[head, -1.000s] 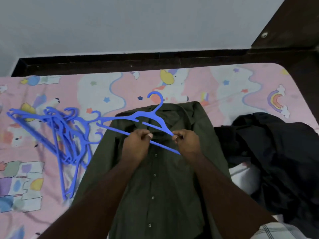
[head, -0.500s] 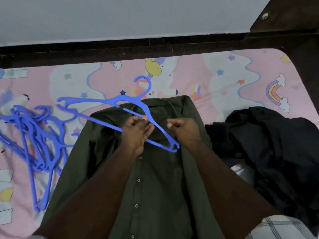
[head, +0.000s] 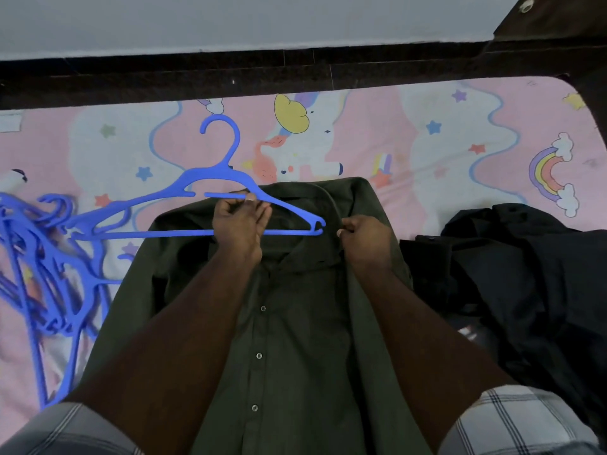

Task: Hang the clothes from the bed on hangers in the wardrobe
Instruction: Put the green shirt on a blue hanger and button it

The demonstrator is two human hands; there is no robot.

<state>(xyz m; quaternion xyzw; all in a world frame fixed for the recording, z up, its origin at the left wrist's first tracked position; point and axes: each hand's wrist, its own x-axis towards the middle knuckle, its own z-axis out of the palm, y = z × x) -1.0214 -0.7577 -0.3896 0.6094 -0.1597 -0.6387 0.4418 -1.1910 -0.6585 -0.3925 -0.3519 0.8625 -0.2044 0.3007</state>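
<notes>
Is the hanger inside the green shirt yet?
Not yet. The hanger lies on top of the shirt, held by the left hand, its whole frame showing.

A pale wall (head: 230, 18) runs behind the dark wooden bed frame (head: 295, 73). At the frame's right end a dark wooden panel (head: 558, 18) rises, a small round fitting (head: 526, 6) on it.

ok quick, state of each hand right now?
Left hand: closed, holding the blue hanger over the shirt's collar.
Right hand: closed, fingers pinching the olive shirt fabric near the collar.
</notes>
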